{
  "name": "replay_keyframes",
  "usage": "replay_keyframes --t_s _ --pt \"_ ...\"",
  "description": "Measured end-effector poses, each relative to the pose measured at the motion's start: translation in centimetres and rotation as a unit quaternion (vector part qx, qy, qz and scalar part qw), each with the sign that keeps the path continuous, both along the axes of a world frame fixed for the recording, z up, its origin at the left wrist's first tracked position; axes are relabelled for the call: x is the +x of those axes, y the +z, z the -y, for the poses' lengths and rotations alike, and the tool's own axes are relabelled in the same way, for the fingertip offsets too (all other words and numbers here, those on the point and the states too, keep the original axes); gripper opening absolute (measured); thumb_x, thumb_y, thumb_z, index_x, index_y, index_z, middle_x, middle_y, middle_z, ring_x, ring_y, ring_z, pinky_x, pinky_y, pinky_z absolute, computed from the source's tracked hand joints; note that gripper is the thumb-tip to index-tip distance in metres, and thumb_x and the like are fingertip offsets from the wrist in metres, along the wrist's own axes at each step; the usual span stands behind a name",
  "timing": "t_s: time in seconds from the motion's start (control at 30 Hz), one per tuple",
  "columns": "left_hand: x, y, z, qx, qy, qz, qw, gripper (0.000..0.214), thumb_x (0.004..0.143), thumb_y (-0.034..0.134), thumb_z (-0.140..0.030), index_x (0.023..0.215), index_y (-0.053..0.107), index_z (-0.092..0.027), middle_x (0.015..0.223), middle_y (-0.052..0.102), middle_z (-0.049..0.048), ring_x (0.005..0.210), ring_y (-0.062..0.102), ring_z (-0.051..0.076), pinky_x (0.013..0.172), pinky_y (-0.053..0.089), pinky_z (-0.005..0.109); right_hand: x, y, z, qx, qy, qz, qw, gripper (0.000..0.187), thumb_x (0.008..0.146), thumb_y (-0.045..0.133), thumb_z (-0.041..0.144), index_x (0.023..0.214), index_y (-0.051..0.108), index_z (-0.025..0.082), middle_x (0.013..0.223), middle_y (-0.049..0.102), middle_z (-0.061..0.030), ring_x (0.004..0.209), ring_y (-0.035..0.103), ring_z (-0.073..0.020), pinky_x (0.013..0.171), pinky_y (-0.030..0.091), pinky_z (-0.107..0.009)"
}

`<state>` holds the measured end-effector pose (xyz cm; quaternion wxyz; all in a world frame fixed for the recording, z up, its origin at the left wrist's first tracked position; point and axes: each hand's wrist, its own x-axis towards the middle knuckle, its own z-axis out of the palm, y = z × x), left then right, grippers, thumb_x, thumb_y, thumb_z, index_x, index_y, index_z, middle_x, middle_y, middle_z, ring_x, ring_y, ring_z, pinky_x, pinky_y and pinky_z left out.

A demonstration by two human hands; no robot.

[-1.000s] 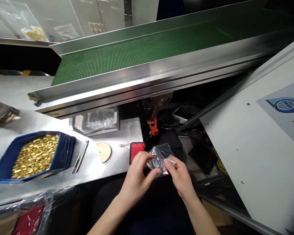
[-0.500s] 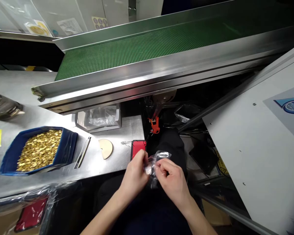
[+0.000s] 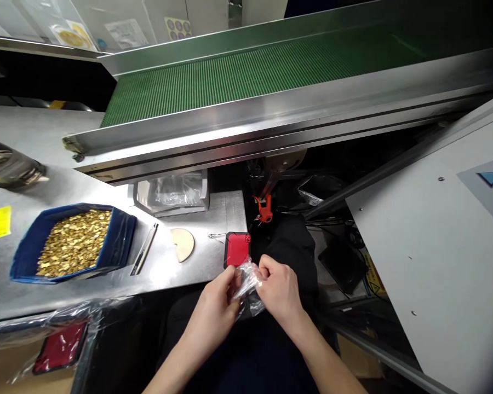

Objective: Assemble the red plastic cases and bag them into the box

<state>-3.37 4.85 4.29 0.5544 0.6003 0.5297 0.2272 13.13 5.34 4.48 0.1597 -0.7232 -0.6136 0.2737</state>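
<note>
A crumpled clear plastic bag (image 3: 248, 280) is stretched between my two hands above my lap. My left hand (image 3: 217, 301) is closed on its left side, and my right hand (image 3: 279, 282) pinches its right side. Just beyond my hands, a red case with a black rim (image 3: 237, 249) lies at the table's right corner. Next to it on the left is a small thin metal piece (image 3: 216, 236). Whether anything is inside the bag cannot be made out.
The metal table (image 3: 207, 251) holds a blue bin (image 3: 24, 254) of small gold pieces, a knife (image 3: 143, 249), a pale half-round disc (image 3: 183, 244) and a grey bin (image 3: 170, 192) with clear bags. A green conveyor (image 3: 230, 76) crosses behind. An orange-handled tool (image 3: 264, 209) hangs beyond my leg.
My hands have drawn apart slightly, and the plastic bag between them is now pulled tauter. More of the red case shows. The whole view has shifted a little.
</note>
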Motion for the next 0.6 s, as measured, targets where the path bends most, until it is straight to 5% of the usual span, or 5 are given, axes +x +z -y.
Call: replay_keyframes --t_s 0.1,0.17,0.23,0.4,0.6 --pt "-1.9 -0.5 0.9 -0.070 0.016 0.051 0.996 0.016 0.087 0.061 -0.019 0.082 0.046 -0.023 0.075 0.044 -0.0047 0.070 0.040 0.015 0.063 0.033 0.026 -0.2 -0.3 -0.8 -0.073 0.052 -0.119 0.989 0.021 0.083 0.066 0.020 0.067 0.053 0.023 0.060 0.052 0.0068 0.057 0.049 -0.0123 0.055 0.031 -0.023" --pt "-3.6 -1.1 1.3 -0.122 0.033 0.092 0.988 0.023 0.086 0.070 -0.030 0.083 0.048 -0.021 0.078 0.046 -0.0039 0.072 0.041 0.014 0.065 0.035 0.026 0.5 -0.6 -0.8 -0.125 0.132 -0.231 0.956 0.013 0.079 0.076 0.022 0.087 0.065 0.025 0.079 0.066 0.0055 0.071 0.060 -0.0132 0.062 0.042 -0.021" --pt "-5.3 -2.0 1.8 -0.164 0.080 0.112 0.977 0.032 0.085 0.075 -0.040 0.084 0.050 -0.020 0.078 0.048 -0.0035 0.071 0.042 0.014 0.065 0.034 0.025 1.4 -1.3 -0.4 -0.190 0.139 -0.350 0.907 0.029 0.077 0.084 0.029 0.102 0.071 0.024 0.094 0.072 0.0017 0.082 0.065 -0.0150 0.070 0.049 -0.022" --pt "-7.5 -4.1 2.6 -0.220 0.246 0.135 0.934 0.043 0.083 0.074 -0.056 0.086 0.052 -0.019 0.063 0.034 -0.0095 0.055 0.023 0.008 0.052 0.017 0.022 0.9 -4.5 1.0 -0.277 -0.129 -0.527 0.793 0.040 0.083 0.080 0.053 0.098 0.073 0.016 0.097 0.077 -0.0072 0.071 0.069 -0.0120 0.061 0.054 -0.020" --pt "-5.6 -4.9 1.1 -0.207 0.281 0.140 0.927 0.045 0.084 0.071 -0.061 0.092 0.052 -0.021 0.057 0.028 -0.0123 0.050 0.016 0.007 0.048 0.012 0.022 -3.3 -7.3 1.0 -0.236 -0.259 -0.593 0.725 0.051 0.077 0.082 0.061 0.101 0.068 0.018 0.109 0.075 -0.0079 0.067 0.070 -0.0093 0.053 0.055 -0.017"
